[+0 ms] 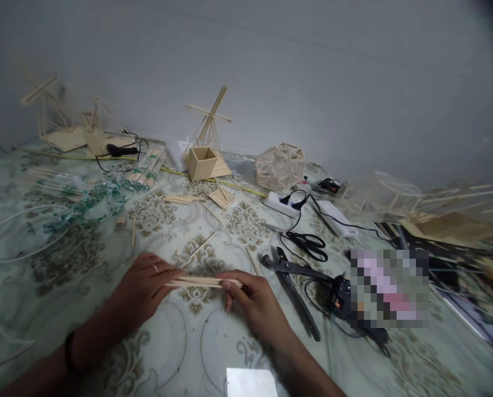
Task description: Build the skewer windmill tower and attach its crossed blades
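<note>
A small bundle of thin wooden sticks lies level between my two hands, just above the patterned tablecloth. My left hand is closed on its left end, with a ring on one finger. The right end is pinched between the thumb and fingers of my right hand. Beyond my hands, short stick pieces are scattered on the cloth. To the right of my right hand lie black-handled cutters with their handles spread, and black-handled scissors rest a little farther back.
At the back stand a wooden model with a square box, a polyhedron of sticks and other stick models. Wrapped stick bundles lie left. A white power strip with black cords sits right. A white card lies near me.
</note>
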### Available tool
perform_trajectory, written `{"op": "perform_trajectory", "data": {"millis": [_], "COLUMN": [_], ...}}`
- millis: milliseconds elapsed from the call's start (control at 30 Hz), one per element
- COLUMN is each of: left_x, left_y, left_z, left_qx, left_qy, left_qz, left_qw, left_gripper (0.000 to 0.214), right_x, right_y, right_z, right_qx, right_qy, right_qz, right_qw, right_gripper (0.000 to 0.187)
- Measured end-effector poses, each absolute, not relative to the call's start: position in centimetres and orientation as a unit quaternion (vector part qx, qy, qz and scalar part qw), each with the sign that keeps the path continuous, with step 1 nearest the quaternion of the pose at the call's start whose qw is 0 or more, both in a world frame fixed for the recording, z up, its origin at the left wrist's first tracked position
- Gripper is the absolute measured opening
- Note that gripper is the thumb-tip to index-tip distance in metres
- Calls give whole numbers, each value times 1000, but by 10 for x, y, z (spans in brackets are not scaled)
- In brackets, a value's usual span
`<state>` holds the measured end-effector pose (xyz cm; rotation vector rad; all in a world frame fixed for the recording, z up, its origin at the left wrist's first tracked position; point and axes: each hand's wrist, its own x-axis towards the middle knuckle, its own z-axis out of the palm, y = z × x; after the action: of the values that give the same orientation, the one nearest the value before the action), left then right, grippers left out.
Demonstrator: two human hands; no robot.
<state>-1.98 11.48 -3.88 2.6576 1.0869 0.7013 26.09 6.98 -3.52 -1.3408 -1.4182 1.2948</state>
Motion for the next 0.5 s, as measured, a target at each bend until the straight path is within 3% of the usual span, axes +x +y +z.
{"op": "perform_trajectory", "data": {"millis": [200,367,500], "left_x": [-14,-11,-12], "left_y": [101,98,99], "left_z": [-49,-51,-43], "left_qx": [916,901,883], "left_qy": [372,404,409], "left_qz": [135,48,45], "left_qw": [61,152,225], "left_gripper": [38,24,30], "right_x": [258,259,259], "right_y": [67,69,69], "right_z": [-35,-35,-39], "right_qx": [-521,-530,-526], "right_qy": [-570,-537,-523], "right_qz": [506,526,541], "right_qw": [383,392,396], "right_gripper": [34,37,40]}}
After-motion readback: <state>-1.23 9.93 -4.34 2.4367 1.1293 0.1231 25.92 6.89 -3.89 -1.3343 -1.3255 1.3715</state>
